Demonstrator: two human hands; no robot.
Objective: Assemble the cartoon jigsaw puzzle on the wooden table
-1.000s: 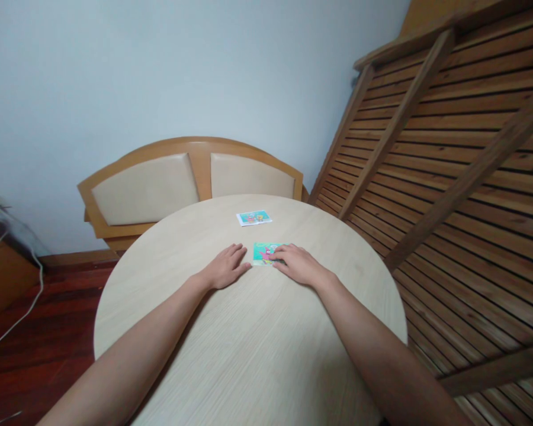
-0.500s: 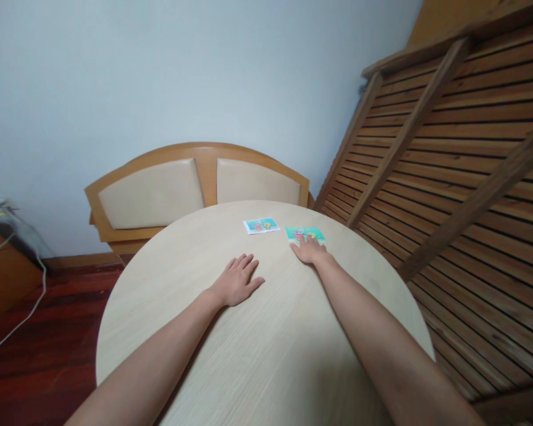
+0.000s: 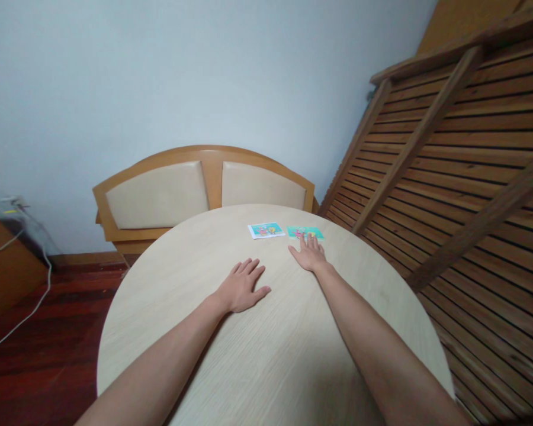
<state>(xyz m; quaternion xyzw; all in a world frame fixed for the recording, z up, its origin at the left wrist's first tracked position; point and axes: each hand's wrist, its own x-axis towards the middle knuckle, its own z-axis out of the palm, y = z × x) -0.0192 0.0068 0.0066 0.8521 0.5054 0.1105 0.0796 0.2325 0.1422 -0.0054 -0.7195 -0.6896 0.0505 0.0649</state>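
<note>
My left hand [image 3: 242, 287] lies flat on the round pale wooden table [image 3: 169, 296], fingers spread, with nothing in it. Farther forward, my right hand [image 3: 308, 254] is open too, its fingertips over the near edge of a teal cartoon picture card [image 3: 302, 230]. Part of that card is hidden beneath the fingers. To its left lies a similar picture card [image 3: 266, 230] with a white border and pink and yellow cartoon figures. A narrow gap separates the two cards, and neither hand touches the left one.
A wooden headboard [image 3: 214, 177] with cream padded panels stands behind the table against the pale wall. A slatted wooden frame [image 3: 448, 160] leans along the right side. At the left, a white cable [image 3: 48, 278] hangs down to the dark red floor [image 3: 62, 343].
My right hand has drawn back a little toward me, uncovering more of the right card. The gap between the cards looks narrower. The view has shifted slightly; my left hand still lies flat.
</note>
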